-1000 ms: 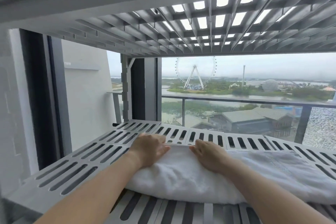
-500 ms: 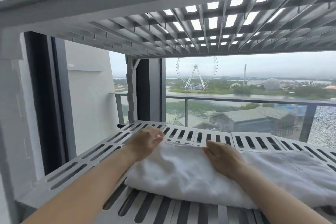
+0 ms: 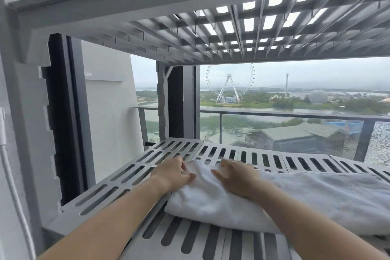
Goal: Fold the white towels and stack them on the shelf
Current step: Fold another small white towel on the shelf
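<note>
A folded white towel (image 3: 206,200) lies on the grey slotted shelf (image 3: 126,175), its left end near the shelf's middle. My left hand (image 3: 173,173) holds the towel's far left corner, thumb on top and fingers curled over the edge. My right hand (image 3: 234,177) rests flat on top of the towel near its far edge, fingers pointing left. A second white towel (image 3: 329,192) with a faint stitched pattern lies against the first on the right.
Another slotted shelf (image 3: 232,27) hangs low overhead. A grey upright post (image 3: 21,133) and a white cable (image 3: 12,186) stand at the left. Behind the shelf is a window with a balcony railing (image 3: 274,114). Bare shelf surface lies left of and behind the towel.
My right hand has slid left along the towel's far edge toward my left hand. My left thumb now lies over the towel's corner. The towel's left end sits slightly bunched.
</note>
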